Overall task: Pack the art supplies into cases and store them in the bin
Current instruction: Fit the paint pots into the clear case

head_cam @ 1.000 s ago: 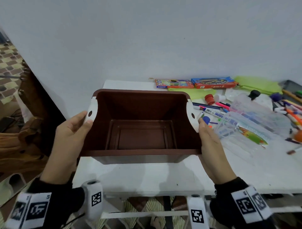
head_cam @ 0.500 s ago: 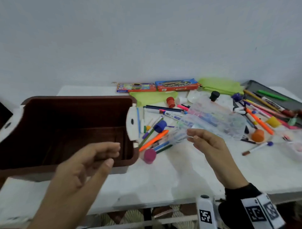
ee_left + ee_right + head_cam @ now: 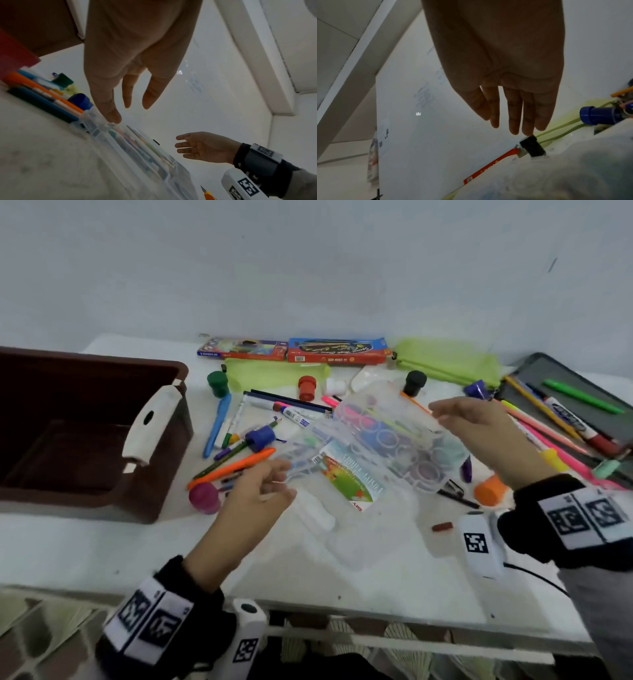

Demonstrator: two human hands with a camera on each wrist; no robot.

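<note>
White table [image 3: 342, 583]: clear case [image 3: 383, 446] lies mid-table, long axis running near-left to far-right, markers visible inside. Brown bin [image 3: 85, 436] at left is empty. Since half a second ago your left hand [image 3: 260, 494] reached the case's near end, fingers loose; right hand [image 3: 486, 440] hovers open, holding nothing.

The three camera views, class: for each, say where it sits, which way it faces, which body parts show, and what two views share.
Head: worn on the head, looks forward and down at the table, the brown bin and both hands.
Left wrist: looks along the left hand towards the clear case; the right hand shows too.
Right wrist: looks along the right hand towards the wall; a black cap lies below.
Shared: head and left wrist both show the orange marker.
</note>
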